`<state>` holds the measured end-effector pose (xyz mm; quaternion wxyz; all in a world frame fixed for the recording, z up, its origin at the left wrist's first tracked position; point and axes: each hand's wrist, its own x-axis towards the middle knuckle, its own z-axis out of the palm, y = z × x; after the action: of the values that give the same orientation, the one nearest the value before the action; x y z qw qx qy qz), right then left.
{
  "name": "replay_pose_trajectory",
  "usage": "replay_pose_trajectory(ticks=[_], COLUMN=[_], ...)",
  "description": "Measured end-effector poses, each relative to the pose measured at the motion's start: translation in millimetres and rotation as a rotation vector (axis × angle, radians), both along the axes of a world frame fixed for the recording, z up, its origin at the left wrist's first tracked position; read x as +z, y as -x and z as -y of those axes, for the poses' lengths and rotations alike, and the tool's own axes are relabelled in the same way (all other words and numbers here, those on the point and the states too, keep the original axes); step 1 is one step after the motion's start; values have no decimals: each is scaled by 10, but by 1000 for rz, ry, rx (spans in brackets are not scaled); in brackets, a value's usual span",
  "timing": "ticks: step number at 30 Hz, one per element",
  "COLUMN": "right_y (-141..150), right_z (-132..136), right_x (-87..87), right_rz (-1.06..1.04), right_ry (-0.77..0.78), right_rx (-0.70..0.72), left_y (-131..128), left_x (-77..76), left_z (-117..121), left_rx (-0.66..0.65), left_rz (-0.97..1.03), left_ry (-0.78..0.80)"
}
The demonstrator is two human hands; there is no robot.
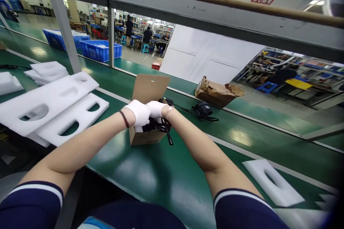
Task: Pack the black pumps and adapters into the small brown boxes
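While the gloved left hand (pixel 139 113) and right hand (pixel 156 108) meet over the carton (pixel 147 137) on the bench (pixel 115 161), its lid (pixel 150 86) stands open and a black cable (pixel 169 137) hangs outside. Whether either grip is wide or closed, I cannot tell.

The fingers of the left hand (pixel 139 113) and the right hand (pixel 156 109) are mostly hidden inside the cardboard box (pixel 148 137) — what they hold, I cannot tell. The small print on the box front is too blurred to read. The white foam sheets (pixel 10 109) at left are cut by the edge.
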<state>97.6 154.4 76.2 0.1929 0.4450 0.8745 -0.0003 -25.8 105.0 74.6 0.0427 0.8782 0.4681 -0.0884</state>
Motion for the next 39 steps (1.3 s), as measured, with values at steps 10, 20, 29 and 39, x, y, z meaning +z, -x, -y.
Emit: replay_pose_trajectory(ticks=[10,20,29,39], right_y=[-780,-613,-280,-117], right_z=[1113,792,411,277], right_x=[-193,-332,-618,-241], right_rz=[-71,-524,-603,-176], right_ry=[-63,-230,-170,64], right_rx=[-459,-410,-366,-243], left_y=[-453,-51,311,169], left_x=[-439,-257,-274,-368], left_z=[-537,-841,-994,-938], left_rx=[-641,-425,-411,-453], left_rz=[-32,274,179,-269], left_ry=[-305,-242,-128,-264])
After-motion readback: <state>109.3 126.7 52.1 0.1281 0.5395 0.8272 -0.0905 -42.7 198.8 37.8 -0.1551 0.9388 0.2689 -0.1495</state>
